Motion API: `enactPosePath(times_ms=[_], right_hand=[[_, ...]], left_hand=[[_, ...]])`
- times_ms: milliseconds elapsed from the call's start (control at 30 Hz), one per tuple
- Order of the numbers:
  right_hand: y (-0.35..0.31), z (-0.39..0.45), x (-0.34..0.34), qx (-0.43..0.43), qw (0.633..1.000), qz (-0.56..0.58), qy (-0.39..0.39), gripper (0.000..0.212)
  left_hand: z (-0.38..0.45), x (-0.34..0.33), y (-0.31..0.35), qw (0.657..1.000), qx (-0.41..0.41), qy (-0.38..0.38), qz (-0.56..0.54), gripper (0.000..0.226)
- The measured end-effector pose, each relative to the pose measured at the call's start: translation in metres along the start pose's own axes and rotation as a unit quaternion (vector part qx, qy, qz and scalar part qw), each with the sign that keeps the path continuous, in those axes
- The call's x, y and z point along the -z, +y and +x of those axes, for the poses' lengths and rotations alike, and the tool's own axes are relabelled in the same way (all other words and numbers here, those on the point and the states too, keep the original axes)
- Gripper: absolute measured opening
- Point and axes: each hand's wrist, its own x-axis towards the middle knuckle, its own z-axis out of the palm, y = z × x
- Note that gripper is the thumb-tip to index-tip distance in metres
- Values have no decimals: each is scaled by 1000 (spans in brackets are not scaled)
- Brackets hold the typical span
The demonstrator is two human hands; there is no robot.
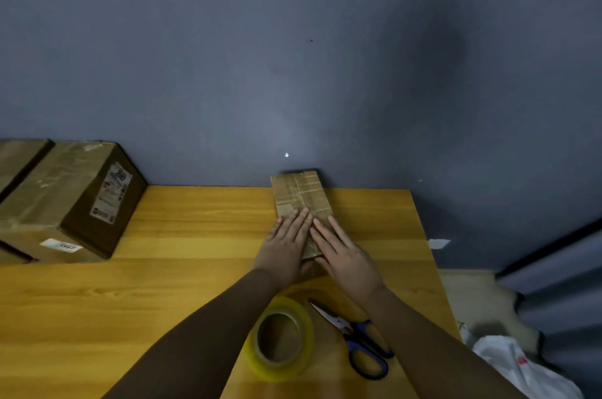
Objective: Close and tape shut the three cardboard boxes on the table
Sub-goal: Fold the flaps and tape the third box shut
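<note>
A small, narrow cardboard box (301,195) lies on the wooden table (195,235), its far end against the grey wall. Old tape strips cross its top. My left hand (286,242) and my right hand (342,252) both press flat on the near half of its top, fingers straight and side by side. A yellowish roll of clear tape (281,338) lies on the table between my forearms. Blue-handled scissors (356,340) lie just right of the roll, blades pointing away from me. A larger taped box (68,200) stands at the far left.
Another cardboard box (16,157) is partly cut off at the left edge, behind the larger one. The table's right edge runs close to my right arm. Beyond it on the floor lies a white plastic bag (521,366).
</note>
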Motion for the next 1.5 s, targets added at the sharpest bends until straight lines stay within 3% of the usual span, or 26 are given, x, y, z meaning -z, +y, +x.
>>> enactPosePath(times_ms=[167, 300, 400, 533, 700, 800, 867, 900, 967, 1067, 1100, 1200, 1333, 1400, 1500], right_hand=[[-10, -7, 11, -28, 996, 87, -6, 82], [-29, 0, 21, -116, 990, 70, -22, 96], [-33, 5, 24, -120, 991, 38, -56, 101], [-24, 6, 18, -90, 995, 28, -39, 91], [-17, 5, 22, -52, 997, 5, -55, 90], [-22, -3, 28, -38, 999, 31, 22, 84], [-28, -18, 29, -58, 987, 86, 125, 66], [-32, -27, 29, -73, 975, 111, 181, 53], [-41, -44, 23, -98, 958, 136, 233, 34], [-54, -64, 10, -118, 966, 183, 139, 25], [-56, -70, 6, -129, 964, 201, 114, 22], [-63, -84, -5, -202, 942, 260, 63, 20], [-63, -93, -9, -281, 876, 391, -26, 21], [-62, -98, -8, -280, 820, 492, -87, 44], [-62, -100, -4, -253, 758, 589, -122, 81]], left_hand=[[-1, 5, 2, 997, 6, -33, -73, 98], [-12, 18, 2, 982, -10, -55, -181, 91], [-20, 30, -17, 962, -42, -85, -257, 79], [-20, 34, -39, 995, -81, -27, -59, 79], [-17, 23, -37, 998, -31, -55, -11, 82], [-41, 20, -33, 995, -56, 69, -52, 69], [-72, 8, -29, 982, -83, 144, -88, 44], [-89, -2, -25, 980, -110, 142, -85, 38], [-117, -25, -12, 986, -162, 43, -4, 50], [-134, -42, 6, 969, -126, -181, 111, 80], [-134, -46, 10, 963, -103, -210, 133, 78], [-134, -53, 15, 962, -106, -196, 160, 59], [-139, -55, 14, 990, -60, -131, 3, 55], [-138, -49, 10, 983, -12, -106, -151, 50], [-137, -38, 8, 885, 34, -127, -446, 35]])
